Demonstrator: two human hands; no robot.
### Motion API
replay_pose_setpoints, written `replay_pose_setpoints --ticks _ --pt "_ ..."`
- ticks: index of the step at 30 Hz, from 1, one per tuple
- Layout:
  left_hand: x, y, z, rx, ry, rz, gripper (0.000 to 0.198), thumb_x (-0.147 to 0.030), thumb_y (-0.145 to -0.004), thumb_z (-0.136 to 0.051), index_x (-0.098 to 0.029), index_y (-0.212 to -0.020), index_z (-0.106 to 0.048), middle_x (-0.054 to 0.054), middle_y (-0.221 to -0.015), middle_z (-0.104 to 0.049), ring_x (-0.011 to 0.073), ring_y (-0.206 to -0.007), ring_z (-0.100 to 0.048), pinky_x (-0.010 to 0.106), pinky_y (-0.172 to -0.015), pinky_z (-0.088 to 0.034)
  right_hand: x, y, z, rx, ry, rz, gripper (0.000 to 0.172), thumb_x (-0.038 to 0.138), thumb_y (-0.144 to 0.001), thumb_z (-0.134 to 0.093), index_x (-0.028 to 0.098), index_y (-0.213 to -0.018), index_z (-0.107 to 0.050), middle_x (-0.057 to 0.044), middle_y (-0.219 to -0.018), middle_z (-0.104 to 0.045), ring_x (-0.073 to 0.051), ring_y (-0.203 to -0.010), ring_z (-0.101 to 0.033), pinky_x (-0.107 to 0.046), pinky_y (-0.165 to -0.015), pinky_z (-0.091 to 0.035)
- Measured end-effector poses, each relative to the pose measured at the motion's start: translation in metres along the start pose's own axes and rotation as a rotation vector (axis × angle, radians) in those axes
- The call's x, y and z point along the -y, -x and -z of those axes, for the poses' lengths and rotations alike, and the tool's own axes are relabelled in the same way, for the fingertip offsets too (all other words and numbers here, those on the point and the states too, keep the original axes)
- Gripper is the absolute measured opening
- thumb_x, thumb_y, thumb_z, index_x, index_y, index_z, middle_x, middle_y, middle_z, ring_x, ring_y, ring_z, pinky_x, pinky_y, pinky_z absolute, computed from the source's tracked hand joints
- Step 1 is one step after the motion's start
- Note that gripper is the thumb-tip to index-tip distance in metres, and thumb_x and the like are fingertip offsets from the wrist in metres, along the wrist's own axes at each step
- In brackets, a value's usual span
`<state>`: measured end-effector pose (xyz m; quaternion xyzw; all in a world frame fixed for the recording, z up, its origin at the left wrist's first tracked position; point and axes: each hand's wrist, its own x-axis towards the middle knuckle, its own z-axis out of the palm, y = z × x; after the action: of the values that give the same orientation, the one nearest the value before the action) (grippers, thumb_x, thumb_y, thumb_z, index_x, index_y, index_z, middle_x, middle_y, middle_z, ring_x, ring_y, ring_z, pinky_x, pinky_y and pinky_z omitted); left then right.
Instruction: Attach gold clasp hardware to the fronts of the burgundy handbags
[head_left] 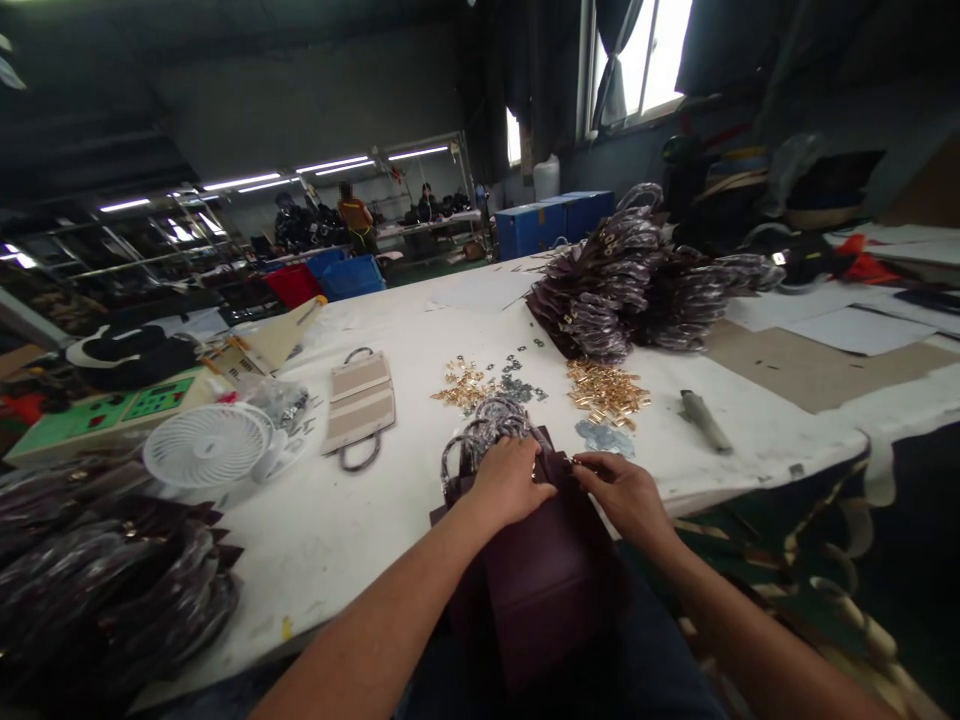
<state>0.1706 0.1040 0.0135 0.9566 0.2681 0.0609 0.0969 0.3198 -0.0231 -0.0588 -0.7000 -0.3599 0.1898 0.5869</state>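
Observation:
A stack of dark maroon bag panels (544, 590) lies at the table's front edge and over my lap, with plastic-wrapped handles (495, 425) bunched at its far end. My left hand (514, 480) presses on the top panel, its fingers curled over the far edge. At that panel's right corner, my right hand (622, 492) pinches something small and shiny, too small to make out. Just beyond my hands lie a pile of gold metal fittings (609, 392), a smaller gold pile (461, 384) and grey metal plates (517, 386).
Plastic-wrapped maroon pieces are heaped at the back right (615, 285) and front left (105, 580). A white fan (208, 445) lies at left, near a beige panel with two handles (361, 402). A grey-handled tool (705, 420) rests at right. People work in the background.

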Motion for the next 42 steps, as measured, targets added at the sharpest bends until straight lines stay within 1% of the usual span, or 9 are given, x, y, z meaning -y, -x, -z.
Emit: replay_pose_setpoints --ticks 3,6,11,15,21,28,35,39,42 --pt "0.0 -0.006 0.001 0.012 0.035 0.05 0.048 -0.038 -0.072 -0.086 -0.021 -0.111 -0.062 0.005 -0.1 -0.073 0.0295 -0.101 -0.066 0.036 -0.084 -0.049 0.0 0.0 -0.001 0.009 0.093 0.084 0.028 0.046 -0.084 -0.068 0.023 -0.094 -0.08 -0.005 -0.088 -0.079 -0.025 -0.078 -0.071 -0.038 -0.078 -0.055" --pt "0.001 -0.006 0.002 0.024 0.07 0.084 0.049 -0.036 -0.071 -0.086 -0.023 -0.109 -0.058 0.0 -0.088 -0.071 0.0258 -0.09 -0.068 0.032 -0.074 -0.047 -0.001 0.004 -0.006 0.028 0.111 0.131 0.026 0.044 -0.088 -0.065 0.024 -0.096 -0.079 -0.005 -0.09 -0.079 -0.024 -0.081 -0.071 -0.036 -0.078 -0.054" --pt "0.005 -0.001 0.004 0.049 0.126 0.097 0.04 -0.031 -0.073 -0.082 -0.025 -0.103 -0.056 -0.004 -0.083 -0.069 0.0209 -0.078 -0.067 0.029 -0.065 -0.04 -0.003 0.013 -0.009 0.021 0.108 0.115 0.024 0.044 -0.09 -0.065 0.025 -0.098 -0.078 -0.004 -0.093 -0.079 -0.024 -0.082 -0.072 -0.035 -0.078 -0.054" --pt "0.008 0.001 0.006 0.062 0.129 0.076 0.031 -0.03 -0.075 -0.079 -0.025 -0.097 -0.058 -0.003 -0.089 -0.07 0.0193 -0.079 -0.065 0.028 -0.066 -0.039 -0.005 0.02 -0.006 0.045 0.061 0.069 0.026 0.048 -0.092 -0.065 0.025 -0.099 -0.076 -0.003 -0.087 -0.077 -0.023 -0.077 -0.071 -0.033 -0.072 -0.054" --pt "-0.001 0.004 0.016 0.037 0.13 0.062 0.026 -0.027 -0.076 -0.077 -0.025 -0.094 -0.058 -0.004 -0.084 -0.068 0.0188 -0.078 -0.064 0.029 -0.065 -0.036 0.004 0.023 -0.007 0.013 0.032 0.096 0.03 0.052 -0.093 -0.064 0.024 -0.098 -0.074 -0.004 -0.084 -0.077 -0.023 -0.072 -0.07 -0.032 -0.066 -0.054" --pt "-0.007 0.009 0.014 -0.004 0.186 0.056 0.026 -0.029 -0.075 -0.08 -0.025 -0.085 -0.056 -0.006 -0.084 -0.068 0.0176 -0.076 -0.062 0.028 -0.064 -0.034 0.021 0.029 0.003 0.028 0.129 0.163 0.017 0.04 -0.092 -0.064 0.025 -0.093 -0.073 -0.001 -0.085 -0.078 -0.023 -0.077 -0.073 -0.032 -0.071 -0.055" --pt "-0.015 0.013 0.015 -0.039 0.211 0.04 0.024 -0.027 -0.076 -0.081 -0.024 -0.079 -0.058 -0.006 -0.079 -0.068 0.0164 -0.074 -0.061 0.028 -0.065 -0.034 0.022 0.033 0.009 0.043 0.202 0.172 0.016 0.038 -0.093 -0.062 0.025 -0.091 -0.072 -0.001 -0.08 -0.076 -0.022 -0.073 -0.072 -0.031 -0.068 -0.052" --pt "-0.023 0.015 0.02 -0.054 0.225 0.074 0.02 -0.03 -0.079 -0.078 -0.024 -0.077 -0.059 -0.006 -0.074 -0.066 0.0157 -0.071 -0.06 0.028 -0.066 -0.035 0.018 0.031 0.005 0.053 0.161 0.176 0.017 0.037 -0.093 -0.061 0.025 -0.101 -0.07 -0.003 -0.089 -0.077 -0.023 -0.081 -0.074 -0.033 -0.075 -0.055" --pt "-0.027 0.016 0.021 -0.083 0.262 0.107 0.02 -0.029 -0.081 -0.076 -0.023 -0.075 -0.058 -0.006 -0.073 -0.065 0.0147 -0.069 -0.058 0.027 -0.065 -0.034 0.017 0.029 0.006 0.097 0.203 0.217 0.021 0.035 -0.094 -0.058 0.026 -0.11 -0.069 -0.004 -0.096 -0.076 -0.024 -0.085 -0.073 -0.034 -0.079 -0.055"
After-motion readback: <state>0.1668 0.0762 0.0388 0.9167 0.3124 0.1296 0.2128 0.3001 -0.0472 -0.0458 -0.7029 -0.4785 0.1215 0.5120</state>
